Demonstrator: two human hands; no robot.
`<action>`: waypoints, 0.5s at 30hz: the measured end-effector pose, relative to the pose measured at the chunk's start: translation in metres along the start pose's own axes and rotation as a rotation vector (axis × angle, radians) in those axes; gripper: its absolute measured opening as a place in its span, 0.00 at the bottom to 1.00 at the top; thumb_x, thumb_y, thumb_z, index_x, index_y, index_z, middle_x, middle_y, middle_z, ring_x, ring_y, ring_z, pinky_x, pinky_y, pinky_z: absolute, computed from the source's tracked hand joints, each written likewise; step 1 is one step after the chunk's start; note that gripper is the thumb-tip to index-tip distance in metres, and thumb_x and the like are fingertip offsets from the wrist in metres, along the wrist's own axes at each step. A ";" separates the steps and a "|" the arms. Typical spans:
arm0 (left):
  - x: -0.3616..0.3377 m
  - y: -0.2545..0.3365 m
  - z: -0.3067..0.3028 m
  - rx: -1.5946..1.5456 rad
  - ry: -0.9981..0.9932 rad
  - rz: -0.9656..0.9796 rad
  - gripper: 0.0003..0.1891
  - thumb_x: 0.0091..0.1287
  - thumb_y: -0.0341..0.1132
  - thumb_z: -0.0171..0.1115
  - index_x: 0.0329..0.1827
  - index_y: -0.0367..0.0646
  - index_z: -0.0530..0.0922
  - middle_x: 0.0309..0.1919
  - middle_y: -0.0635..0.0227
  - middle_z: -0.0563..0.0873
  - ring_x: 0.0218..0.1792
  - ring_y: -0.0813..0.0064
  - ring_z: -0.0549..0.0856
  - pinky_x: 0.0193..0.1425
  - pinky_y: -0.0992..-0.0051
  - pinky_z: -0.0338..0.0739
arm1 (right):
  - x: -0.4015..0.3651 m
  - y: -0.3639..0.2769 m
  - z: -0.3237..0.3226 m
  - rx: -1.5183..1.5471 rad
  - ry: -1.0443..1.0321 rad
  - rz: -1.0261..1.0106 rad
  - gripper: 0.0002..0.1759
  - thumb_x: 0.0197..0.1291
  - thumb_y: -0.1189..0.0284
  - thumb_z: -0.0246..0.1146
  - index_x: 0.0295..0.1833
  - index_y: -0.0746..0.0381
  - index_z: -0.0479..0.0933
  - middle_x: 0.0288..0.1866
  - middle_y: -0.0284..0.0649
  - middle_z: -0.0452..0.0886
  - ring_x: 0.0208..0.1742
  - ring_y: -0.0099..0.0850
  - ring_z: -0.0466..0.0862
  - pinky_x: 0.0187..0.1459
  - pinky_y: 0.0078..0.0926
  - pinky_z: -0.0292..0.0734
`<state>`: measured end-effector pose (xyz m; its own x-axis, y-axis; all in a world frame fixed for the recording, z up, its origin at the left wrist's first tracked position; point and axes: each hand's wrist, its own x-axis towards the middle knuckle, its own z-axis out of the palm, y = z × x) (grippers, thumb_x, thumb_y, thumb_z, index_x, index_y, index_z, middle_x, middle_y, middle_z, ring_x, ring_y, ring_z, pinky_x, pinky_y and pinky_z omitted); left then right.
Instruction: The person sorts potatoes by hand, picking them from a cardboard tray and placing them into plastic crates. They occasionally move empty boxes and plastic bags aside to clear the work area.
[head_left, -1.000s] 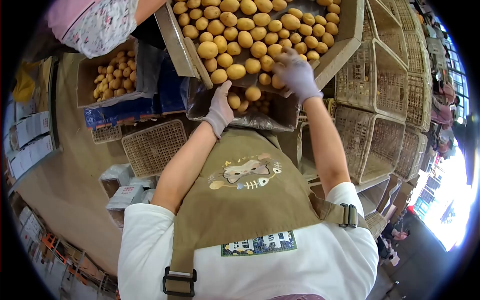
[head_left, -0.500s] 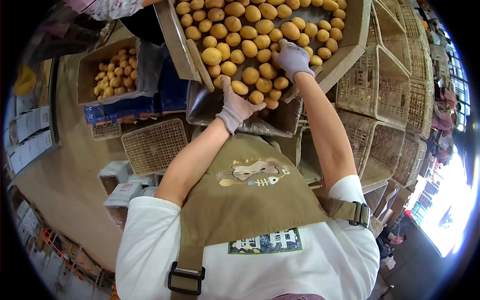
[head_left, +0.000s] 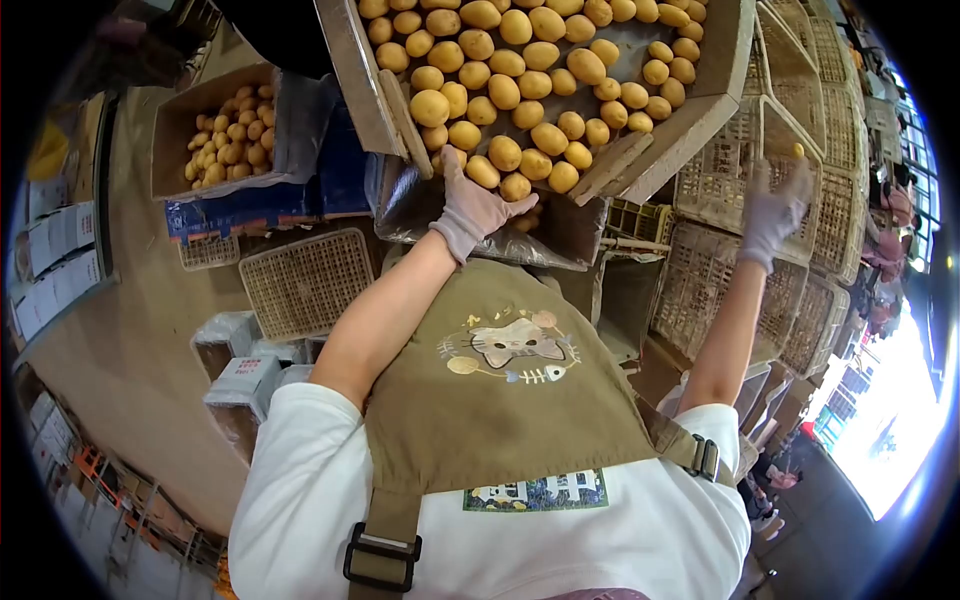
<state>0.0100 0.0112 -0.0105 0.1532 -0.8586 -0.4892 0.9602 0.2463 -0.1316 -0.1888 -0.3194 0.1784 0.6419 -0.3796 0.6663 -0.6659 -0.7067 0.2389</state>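
Yellow-brown potatoes (head_left: 505, 92) cover a sloping wooden tray (head_left: 672, 150), whose open end narrows towards me. At that opening my left hand (head_left: 472, 205), in a pale glove, has its fingers and thumb spread beside the lowest potatoes, holding none. Below the opening sits a box lined with plastic (head_left: 575, 235), potatoes partly showing inside. Out to the right, my gloved right hand (head_left: 775, 210) is stretched over the plastic crates (head_left: 715, 185), blurred, with fingers apart. A small yellow potato (head_left: 798, 150) appears just past its fingertips, apart from them.
On the left, a box of potatoes (head_left: 235, 140) rests over a blue support (head_left: 250, 215). A flat woven-pattern crate (head_left: 308, 283) and wrapped white cartons (head_left: 240, 380) lie lower left. Stacked crates (head_left: 838, 190) rise along the right.
My right hand has left the potatoes in the tray and swung right over the crates. Potatoes near the opening have shifted or gone. My left hand stays almost in place.
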 end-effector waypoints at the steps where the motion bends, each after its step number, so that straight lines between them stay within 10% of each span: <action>1: -0.001 0.000 0.000 0.007 -0.005 -0.002 0.56 0.56 0.85 0.47 0.82 0.58 0.55 0.81 0.66 0.60 0.79 0.50 0.60 0.74 0.30 0.54 | -0.004 -0.025 -0.008 0.177 0.043 -0.093 0.21 0.63 0.68 0.68 0.61 0.60 0.79 0.43 0.40 0.84 0.41 0.33 0.84 0.45 0.38 0.82; 4: 0.000 0.001 0.000 0.043 -0.027 -0.007 0.56 0.57 0.85 0.46 0.82 0.58 0.55 0.81 0.66 0.60 0.79 0.50 0.61 0.73 0.30 0.57 | -0.032 -0.120 -0.036 0.542 -0.509 -0.084 0.22 0.58 0.70 0.70 0.60 0.57 0.80 0.54 0.43 0.84 0.52 0.41 0.84 0.50 0.43 0.80; 7: -0.003 0.003 0.001 0.072 -0.054 -0.007 0.54 0.59 0.84 0.45 0.82 0.58 0.55 0.80 0.65 0.61 0.78 0.50 0.62 0.71 0.30 0.61 | -0.063 -0.176 -0.042 0.485 -0.593 -0.238 0.21 0.60 0.61 0.68 0.59 0.53 0.82 0.59 0.42 0.84 0.58 0.41 0.83 0.72 0.47 0.64; 15: -0.013 0.009 -0.003 0.009 -0.077 -0.029 0.48 0.65 0.79 0.41 0.80 0.56 0.59 0.79 0.64 0.63 0.76 0.46 0.64 0.70 0.30 0.63 | -0.075 -0.181 -0.032 0.472 -0.774 -0.204 0.23 0.60 0.60 0.66 0.60 0.54 0.81 0.59 0.39 0.84 0.64 0.38 0.81 0.79 0.53 0.52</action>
<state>0.0157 0.0255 -0.0077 0.1422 -0.8976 -0.4173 0.9665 0.2168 -0.1371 -0.1284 -0.1435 0.1074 0.9174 -0.3942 -0.0542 -0.3979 -0.9088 -0.1255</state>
